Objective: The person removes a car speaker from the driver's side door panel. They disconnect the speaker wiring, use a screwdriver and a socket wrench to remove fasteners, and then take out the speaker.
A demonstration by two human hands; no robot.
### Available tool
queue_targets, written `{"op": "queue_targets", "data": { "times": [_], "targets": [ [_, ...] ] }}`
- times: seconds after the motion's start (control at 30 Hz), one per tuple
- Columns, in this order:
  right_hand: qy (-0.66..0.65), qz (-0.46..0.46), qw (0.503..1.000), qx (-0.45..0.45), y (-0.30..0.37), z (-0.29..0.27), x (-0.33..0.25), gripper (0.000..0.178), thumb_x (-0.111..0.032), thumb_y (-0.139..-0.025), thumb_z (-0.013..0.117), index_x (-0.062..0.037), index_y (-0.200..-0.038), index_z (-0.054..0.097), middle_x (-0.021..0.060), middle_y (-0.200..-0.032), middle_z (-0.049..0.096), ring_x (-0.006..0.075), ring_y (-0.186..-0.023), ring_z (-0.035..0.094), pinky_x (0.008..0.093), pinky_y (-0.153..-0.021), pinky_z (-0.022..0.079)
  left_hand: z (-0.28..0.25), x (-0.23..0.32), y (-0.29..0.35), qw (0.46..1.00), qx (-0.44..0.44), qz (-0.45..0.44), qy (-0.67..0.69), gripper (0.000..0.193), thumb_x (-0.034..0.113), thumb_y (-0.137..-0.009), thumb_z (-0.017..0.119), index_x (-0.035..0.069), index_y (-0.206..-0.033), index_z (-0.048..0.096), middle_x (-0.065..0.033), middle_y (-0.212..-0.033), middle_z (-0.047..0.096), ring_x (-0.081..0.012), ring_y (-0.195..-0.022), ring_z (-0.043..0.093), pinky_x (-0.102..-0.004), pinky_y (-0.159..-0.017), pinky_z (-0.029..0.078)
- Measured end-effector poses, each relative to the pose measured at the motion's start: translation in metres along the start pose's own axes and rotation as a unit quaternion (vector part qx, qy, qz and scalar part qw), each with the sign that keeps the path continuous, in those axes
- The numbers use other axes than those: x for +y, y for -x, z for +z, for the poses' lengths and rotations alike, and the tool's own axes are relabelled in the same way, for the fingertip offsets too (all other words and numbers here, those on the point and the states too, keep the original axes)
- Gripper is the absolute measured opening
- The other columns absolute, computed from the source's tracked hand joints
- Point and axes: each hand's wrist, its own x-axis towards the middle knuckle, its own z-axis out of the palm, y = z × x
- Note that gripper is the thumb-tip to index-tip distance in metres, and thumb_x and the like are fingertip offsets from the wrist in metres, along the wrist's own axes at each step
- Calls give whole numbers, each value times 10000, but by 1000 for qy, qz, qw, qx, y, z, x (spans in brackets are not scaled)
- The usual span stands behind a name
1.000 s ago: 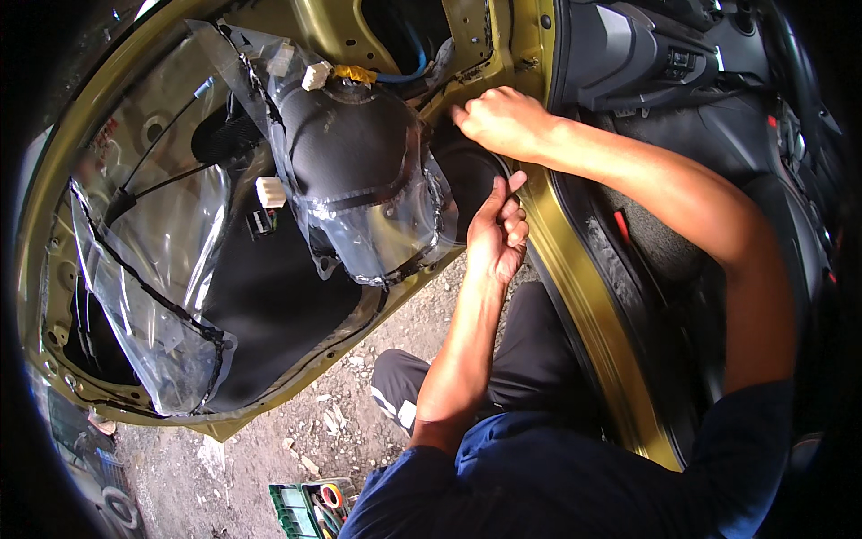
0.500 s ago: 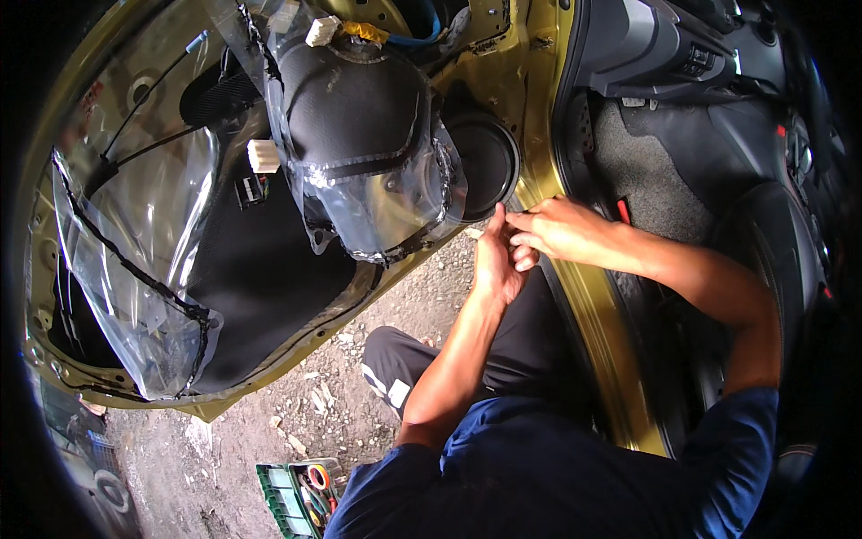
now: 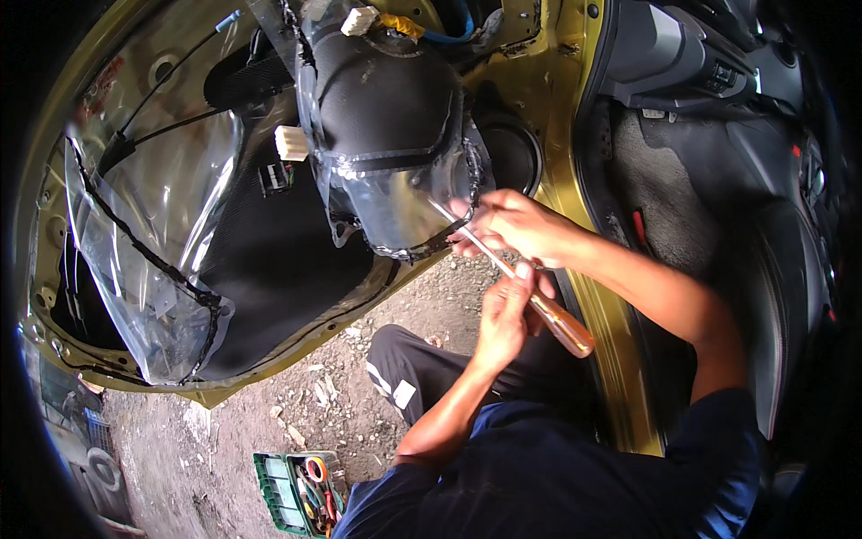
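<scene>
A screwdriver (image 3: 564, 329) with a clear amber handle and a long metal shaft slants up and left, its tip over the plastic sheet. My left hand (image 3: 505, 325) is closed around it where handle meets shaft. Farther up the shaft, my right hand (image 3: 521, 225) reaches to the sealant-edged rim of the clear plastic sheet (image 3: 395, 211). Its fingers are blurred, so whether they pinch the sheet or touch the shaft is unclear. The sheet covers a rounded black panel (image 3: 386, 99) on the gold car door. Beside it sits a round black speaker (image 3: 512, 157), partly hidden.
The gold door frame (image 3: 296, 366) spreads across the left, with loose film (image 3: 135, 269), a white connector (image 3: 290, 144) and a black connector (image 3: 275, 179). A gold door sill (image 3: 620, 395) runs down beside the car seat (image 3: 781, 296). An open green toolbox (image 3: 281, 494) rests on gravelly ground.
The screwdriver now shows clearly in my left hand, which has come lower and nearer me. My right hand has parted from it and moved left to the sheet's edge. The whole view has shifted slightly.
</scene>
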Motion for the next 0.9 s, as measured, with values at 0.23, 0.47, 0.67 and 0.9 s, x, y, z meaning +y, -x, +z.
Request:
{"op": "queue_targets", "data": {
  "times": [0.23, 0.47, 0.67, 0.9],
  "targets": [
    [177, -59, 982, 14, 72, -28, 36, 371, -306, -1078, 528, 31, -1122, 678, -2, -844, 634, 57, -763, 593, 248, -706, 483, -19, 21, -2, 998, -8, -23, -52, 549, 507, -1077, 416, 42, -860, 611, -17, -602, 549, -72, -436, 423, -225, -416, 318],
    [25, -62, 998, 8, 96, -36, 63, 319, -246, -1082, 511, 29, -1159, 654, 30, -995, 666, 102, -935, 661, 269, -810, 566, -22, 17, -7, 999, -3, -34, -18, 534, 496, -1079, 416, 52, -856, 613, -20, -663, 578, -71, -482, 452, -225, -435, 318],
    [33, -50, 998, 19, 98, -39, 65, 315, -243, -1080, 517, 26, -1170, 655, 38, -1012, 688, 100, -908, 668, 264, -796, 562, -25, 21, -7, 999, 10, -48, -23, 524, 473, -1091, 407, 47, -885, 632, -44, -704, 645, -67, -521, 519, -204, -453, 356],
    [27, -50, 998, 9, 98, -40, 68, 325, -254, -1074, 529, 34, -1149, 659, 49, -999, 699, 96, -880, 664, 259, -787, 549, -26, 22, -7, 999, -18, -40, -8, 530, 457, -1093, 412, 13, -886, 615, -84, -758, 648, -136, -641, 613, -253, -587, 487]
  ]
}}
